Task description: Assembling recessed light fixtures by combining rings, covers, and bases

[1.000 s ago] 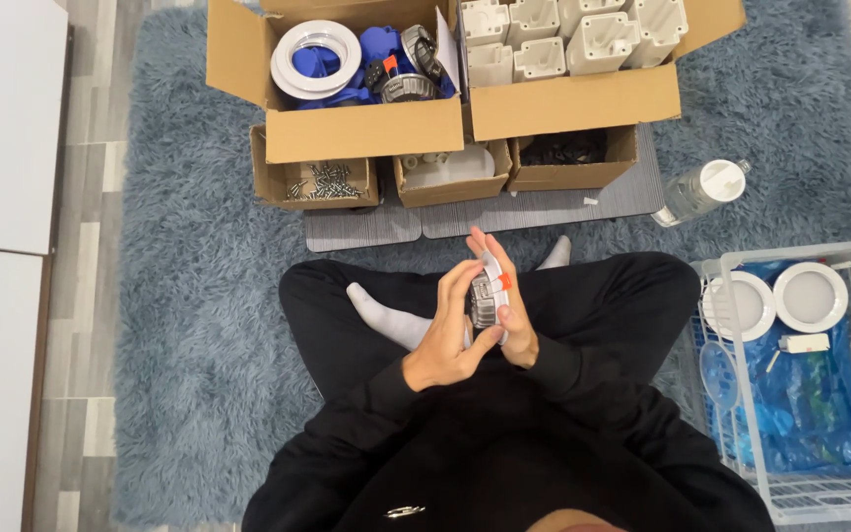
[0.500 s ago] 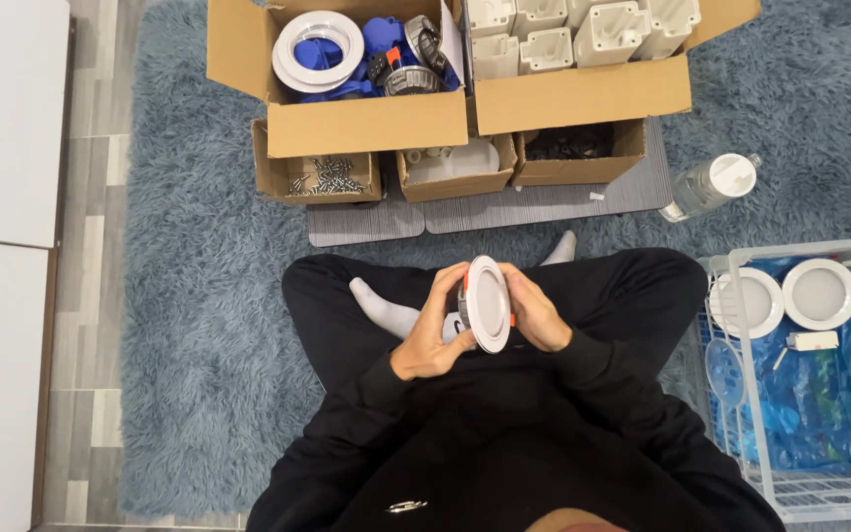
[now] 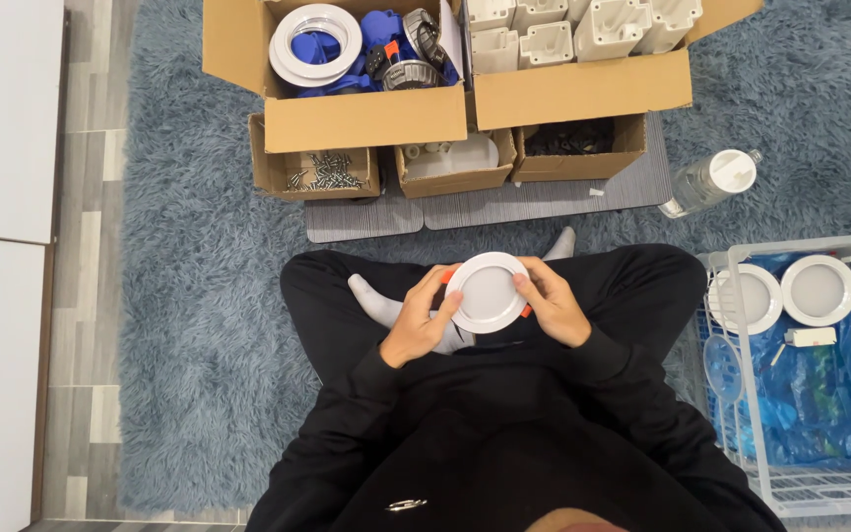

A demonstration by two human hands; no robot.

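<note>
Light: we hold a round white downlight [image 3: 488,293] over our lap, flat face up toward us.
Left hand [image 3: 418,320]: closed on its left rim.
Right hand [image 3: 549,302]: closed on its right rim, equally near.
Clips: orange tabs peek out beneath.
Nearby: wire basket [image 3: 741,414] with finished lights at our right.

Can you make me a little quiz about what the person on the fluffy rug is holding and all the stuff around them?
1. True or false: both hands hold the round white light.
2. What fills the small box nearest the left hand: A screws, B socks, C apples?
3. How many round white lights lie in the wire basket?

Key
1. True: the left hand and right hand grip the round white light by its rim.
2. A: screws.
3. Two, in the wire basket.
</note>
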